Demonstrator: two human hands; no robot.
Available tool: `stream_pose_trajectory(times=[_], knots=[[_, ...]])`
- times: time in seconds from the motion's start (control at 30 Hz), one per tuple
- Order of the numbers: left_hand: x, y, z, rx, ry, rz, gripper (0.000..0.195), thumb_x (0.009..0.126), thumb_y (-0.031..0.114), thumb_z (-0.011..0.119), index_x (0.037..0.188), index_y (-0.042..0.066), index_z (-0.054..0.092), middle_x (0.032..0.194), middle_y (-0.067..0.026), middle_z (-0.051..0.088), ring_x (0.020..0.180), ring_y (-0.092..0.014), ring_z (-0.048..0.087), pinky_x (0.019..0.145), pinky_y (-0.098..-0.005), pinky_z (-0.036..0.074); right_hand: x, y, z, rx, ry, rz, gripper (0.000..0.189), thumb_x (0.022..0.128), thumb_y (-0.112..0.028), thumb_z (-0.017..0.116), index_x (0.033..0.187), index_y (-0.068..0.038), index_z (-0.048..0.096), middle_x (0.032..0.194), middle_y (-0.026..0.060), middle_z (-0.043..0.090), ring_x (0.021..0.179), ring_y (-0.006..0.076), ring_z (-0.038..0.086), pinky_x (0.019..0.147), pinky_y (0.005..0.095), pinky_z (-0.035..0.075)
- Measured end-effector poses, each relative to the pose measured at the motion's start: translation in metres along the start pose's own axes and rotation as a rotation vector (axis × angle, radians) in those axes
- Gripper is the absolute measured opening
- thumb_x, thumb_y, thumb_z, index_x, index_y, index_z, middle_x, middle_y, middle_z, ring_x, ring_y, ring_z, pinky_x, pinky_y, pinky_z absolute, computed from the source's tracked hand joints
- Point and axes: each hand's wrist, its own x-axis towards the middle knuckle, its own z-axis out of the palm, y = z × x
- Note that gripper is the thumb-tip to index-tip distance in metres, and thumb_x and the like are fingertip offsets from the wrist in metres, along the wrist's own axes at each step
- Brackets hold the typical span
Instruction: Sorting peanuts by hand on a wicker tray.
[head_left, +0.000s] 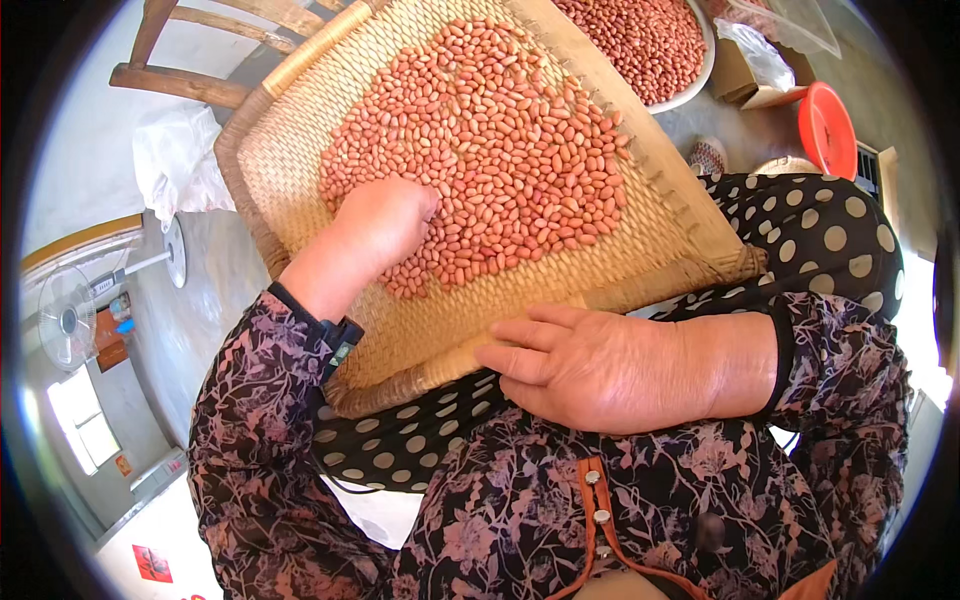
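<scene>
A woven bamboo winnowing basket (645, 247) lies tilted across my lap. Shelled, red-skinned peanuts (487, 150) are spread over its middle in roughly a single layer. My left hand (386, 221) reaches in over the basket's left side and touches the peanuts at their near-left edge. Its fingers curl downward, and their tips are hidden, so I cannot tell whether they pinch anything. On the near rim rests my right hand (577, 367), palm down, with its fingers slightly apart and its thumb hidden.
A white basin (709, 52) heaped with more peanuts stands beyond the basket's right side. Nearby are a cardboard box (757, 79) with plastic bags and a red plastic basin (827, 131). A wooden chair (202, 82), a white plastic bag (180, 161) and a standing fan (69, 321) are at left.
</scene>
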Motion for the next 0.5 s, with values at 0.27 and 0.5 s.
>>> stream_pose_trajectory(times=[0.27, 0.5], knots=[[-0.004, 0.004, 0.007, -0.001, 0.066, -0.056, 0.005, 0.076, 0.012, 0.062, 0.075, 0.007, 0.064, 0.076, -0.0166, 0.063, 0.074, -0.037, 0.063, 0.066, -0.0459, 0.051, -0.003, 0.0, -0.001, -0.013, -0.007, -0.015, 0.021, 0.073, -0.019, 0.057, 0.079, -0.004, 0.07, 0.109, 0.016, 0.059, 0.108, 0.0314, 0.056, 0.093, 0.0421, 0.045], [0.0, 0.007, 0.015, 0.002, 0.005, -0.173, 0.008, 0.076, 0.015, 0.062, 0.073, 0.008, 0.065, 0.078, -0.0169, 0.064, 0.077, -0.037, 0.064, 0.068, -0.046, 0.051, -0.004, -0.001, 0.0, -0.058, 0.002, -0.008, 0.022, 0.072, -0.02, 0.058, 0.081, -0.004, 0.072, 0.11, 0.0162, 0.059, 0.111, 0.0322, 0.056, 0.095, 0.0423, 0.044]])
